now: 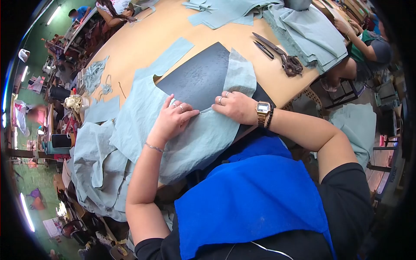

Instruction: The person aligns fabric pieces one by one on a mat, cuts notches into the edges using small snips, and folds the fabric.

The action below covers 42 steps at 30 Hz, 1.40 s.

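Observation:
A pale blue-green cloth piece (199,143) with a curved cut edge lies partly over a dark board (197,73) and hangs toward my lap. My left hand (173,119) pinches the cloth at its curved edge, with the index finger reaching toward the middle. My right hand (236,107), wearing rings and a gold watch (262,108), grips the same edge a little to the right. Between the two sets of fingertips a short stretch of folded edge shows. Part of the cloth (240,71) extends up past my right hand over the board.
Large scissors (281,56) and small snips (263,50) lie at the table's right. Stacked cloth (307,34) stands behind them, with more pieces (221,13) at the back. Bunched cloth (99,164) hangs off the left edge; scraps (95,76) lie nearby. Other people sit around.

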Each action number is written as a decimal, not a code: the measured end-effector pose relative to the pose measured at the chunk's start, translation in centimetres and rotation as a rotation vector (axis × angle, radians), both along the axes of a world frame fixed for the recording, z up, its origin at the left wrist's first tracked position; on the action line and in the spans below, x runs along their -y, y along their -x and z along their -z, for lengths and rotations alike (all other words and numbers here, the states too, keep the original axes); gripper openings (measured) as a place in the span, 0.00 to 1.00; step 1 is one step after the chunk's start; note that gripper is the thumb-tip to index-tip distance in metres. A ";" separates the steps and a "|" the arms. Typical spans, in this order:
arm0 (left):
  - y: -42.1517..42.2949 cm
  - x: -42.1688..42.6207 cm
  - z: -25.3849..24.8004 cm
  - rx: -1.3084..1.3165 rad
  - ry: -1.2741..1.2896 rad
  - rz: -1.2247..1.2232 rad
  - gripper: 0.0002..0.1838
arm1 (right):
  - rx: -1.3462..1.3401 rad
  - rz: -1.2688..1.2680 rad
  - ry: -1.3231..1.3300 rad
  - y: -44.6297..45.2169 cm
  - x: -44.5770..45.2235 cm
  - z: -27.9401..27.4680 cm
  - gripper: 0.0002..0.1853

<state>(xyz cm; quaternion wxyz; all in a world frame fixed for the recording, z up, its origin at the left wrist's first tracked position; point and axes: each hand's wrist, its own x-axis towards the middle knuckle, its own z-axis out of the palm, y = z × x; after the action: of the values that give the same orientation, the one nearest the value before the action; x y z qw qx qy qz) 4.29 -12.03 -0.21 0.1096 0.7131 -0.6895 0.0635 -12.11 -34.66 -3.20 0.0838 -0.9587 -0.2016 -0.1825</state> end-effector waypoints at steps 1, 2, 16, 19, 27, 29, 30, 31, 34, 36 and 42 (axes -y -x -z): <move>-0.1 -0.1 0.1 0.002 0.003 -0.002 0.15 | 0.007 0.013 0.017 0.3 -0.5 -0.4 0.15; -0.1 -0.1 0.1 -0.003 0.001 -0.001 0.15 | -0.008 0.036 0.028 0.5 -0.8 -0.7 0.16; -2.0 -1.6 0.0 0.053 0.017 -0.049 0.13 | -0.082 0.199 0.102 0.0 -6.0 -0.8 0.20; -2.8 -2.0 0.0 0.061 0.034 -0.062 0.12 | -0.092 0.214 0.045 -0.2 -6.1 -0.8 0.20; -3.4 -1.9 0.9 0.061 0.088 -0.066 0.13 | -0.242 0.250 0.033 -1.2 -6.8 -2.4 0.21; -3.4 -1.9 1.2 0.054 0.098 -0.078 0.13 | -0.280 0.253 0.042 -1.5 -7.0 -2.7 0.22; -3.4 -2.0 1.3 0.056 0.100 -0.082 0.14 | -0.305 0.257 0.039 -1.7 -7.0 -2.7 0.23; -3.4 -2.0 1.4 0.058 0.102 -0.087 0.14 | -0.329 0.261 0.036 -1.9 -7.1 -2.8 0.24; -3.4 -2.1 1.6 0.060 0.110 -0.100 0.12 | -0.404 0.269 -0.004 -3.0 -7.3 -3.1 0.25; -3.4 -2.1 1.9 0.050 0.123 -0.117 0.14 | -0.445 0.278 -0.025 -3.4 -7.4 -3.3 0.25; -2.8 -2.3 1.9 -0.046 0.158 -0.212 0.14 | -0.434 0.204 0.027 -1.0 -5.6 -5.5 0.15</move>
<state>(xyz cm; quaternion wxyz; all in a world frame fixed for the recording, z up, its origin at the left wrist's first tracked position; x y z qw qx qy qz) 7.05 -9.76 -2.11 0.1738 0.7724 -0.6004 0.1123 -11.12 -29.08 2.33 0.0937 -0.9919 -0.0831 0.0229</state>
